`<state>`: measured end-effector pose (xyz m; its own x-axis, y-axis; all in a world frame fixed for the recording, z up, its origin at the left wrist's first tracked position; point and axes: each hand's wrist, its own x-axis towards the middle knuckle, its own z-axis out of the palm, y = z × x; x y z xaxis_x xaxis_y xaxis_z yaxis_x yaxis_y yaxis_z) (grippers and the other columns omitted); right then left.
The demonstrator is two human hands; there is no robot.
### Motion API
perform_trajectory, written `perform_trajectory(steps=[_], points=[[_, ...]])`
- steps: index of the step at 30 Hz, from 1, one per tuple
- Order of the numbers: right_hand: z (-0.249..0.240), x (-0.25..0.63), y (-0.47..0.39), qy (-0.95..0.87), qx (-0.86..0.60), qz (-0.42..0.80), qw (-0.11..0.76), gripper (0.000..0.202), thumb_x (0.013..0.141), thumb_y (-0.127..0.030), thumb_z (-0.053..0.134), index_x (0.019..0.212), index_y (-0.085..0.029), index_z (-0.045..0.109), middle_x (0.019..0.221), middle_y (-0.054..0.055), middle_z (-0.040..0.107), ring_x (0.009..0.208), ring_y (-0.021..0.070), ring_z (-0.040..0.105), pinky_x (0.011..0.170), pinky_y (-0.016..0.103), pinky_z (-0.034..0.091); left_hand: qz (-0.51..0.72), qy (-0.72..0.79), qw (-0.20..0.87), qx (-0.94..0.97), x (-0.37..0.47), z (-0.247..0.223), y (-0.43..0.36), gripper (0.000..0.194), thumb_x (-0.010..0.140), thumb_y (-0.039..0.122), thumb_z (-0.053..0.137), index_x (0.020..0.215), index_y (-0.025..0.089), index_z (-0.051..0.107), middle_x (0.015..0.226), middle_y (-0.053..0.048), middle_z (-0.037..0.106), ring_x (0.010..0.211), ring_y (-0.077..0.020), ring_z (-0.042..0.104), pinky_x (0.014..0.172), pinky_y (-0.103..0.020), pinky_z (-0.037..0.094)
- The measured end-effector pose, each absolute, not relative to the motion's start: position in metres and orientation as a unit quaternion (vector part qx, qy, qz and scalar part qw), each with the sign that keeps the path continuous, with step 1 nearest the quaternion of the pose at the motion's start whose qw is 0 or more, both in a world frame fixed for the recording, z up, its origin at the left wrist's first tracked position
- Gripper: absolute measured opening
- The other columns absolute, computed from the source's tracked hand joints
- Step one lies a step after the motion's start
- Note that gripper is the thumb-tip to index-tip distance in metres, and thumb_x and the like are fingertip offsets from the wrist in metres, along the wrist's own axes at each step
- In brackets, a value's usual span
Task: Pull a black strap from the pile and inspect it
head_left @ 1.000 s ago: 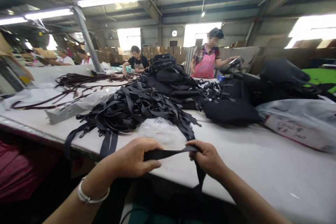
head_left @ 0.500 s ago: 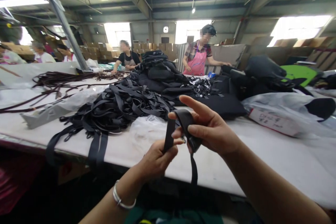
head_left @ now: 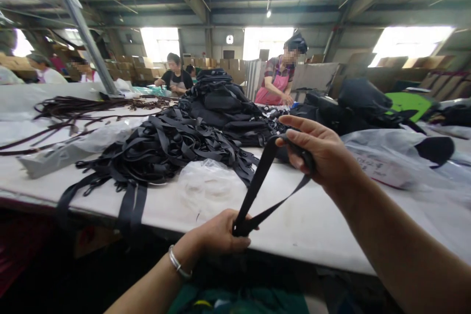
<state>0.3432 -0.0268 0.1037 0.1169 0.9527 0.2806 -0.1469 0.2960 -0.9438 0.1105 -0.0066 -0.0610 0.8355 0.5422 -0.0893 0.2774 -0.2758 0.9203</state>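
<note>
- Currently — black strap [head_left: 257, 184] held up between the two hands, a length of it doubled into a narrow loop; looks like a handling or folding step, my judgement.
- Left hand [head_left: 221, 235]: grip closed on the strap's lower bend, thumb on the near side, fingertips just showing past it.
- Right hand [head_left: 327, 154]: grip pinched on the strap's upper part, thumb and fingers nearly together, index finger sticking out; part of the strap bunched in the palm, exact wrap hidden by the fingers.
- Strap sits above the near edge of the counter [head_left: 324, 230], right hand higher and farther out than the left; both runs between the grips look fairly straight.
- Next move, as a judgement: calls for both grips keeping their pinch, so the loop doesn't slip or twist — the right one probably needs more finger wrap.
- Beyond the left grip: crumpled clear plastic [head_left: 206, 184], then a heap of black straps [head_left: 165, 144], a few ends hanging over the edge.
- Past the right grip: plastic-wrapped package [head_left: 386, 157], writing too blurred to read.
- Farther off, beyond both grips: stacked black bags [head_left: 224, 100], person in a pink apron [head_left: 274, 86].
</note>
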Motion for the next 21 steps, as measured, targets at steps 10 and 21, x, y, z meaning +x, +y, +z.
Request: perform_trajectory(steps=[10, 21], points=[[0.112, 0.388, -0.044, -0.403, -0.423, 0.483, 0.652, 0.040, 0.093, -0.025, 0.041, 0.119, -0.017, 0.070, 0.102, 0.016, 0.073, 0.040, 0.0002, 0.034, 0.037, 0.017, 0.019, 0.065, 0.311, 0.500, 0.806, 0.027, -0.078, -0.006, 0.028, 0.089, 0.019, 0.051, 0.107, 0.018, 0.072, 0.079, 0.000, 0.066, 0.071, -0.0139, 0.057, 0.067, -0.022, 0.046], [0.068, 0.449, -0.037, -0.473, -0.584, 0.470, 0.463, 0.044, 0.075, -0.047, 0.080, 0.110, -0.020, 0.073, 0.062, -0.002, 0.048, 0.038, 0.0044, 0.041, 0.035, 0.020, 0.021, 0.046, 0.435, 0.237, 0.867, -0.028, -0.071, -0.001, 0.020, 0.085, 0.012, 0.049, 0.085, 0.019, 0.068, 0.086, -0.006, 0.070, 0.079, -0.0202, 0.064, 0.073, -0.028, 0.047]])
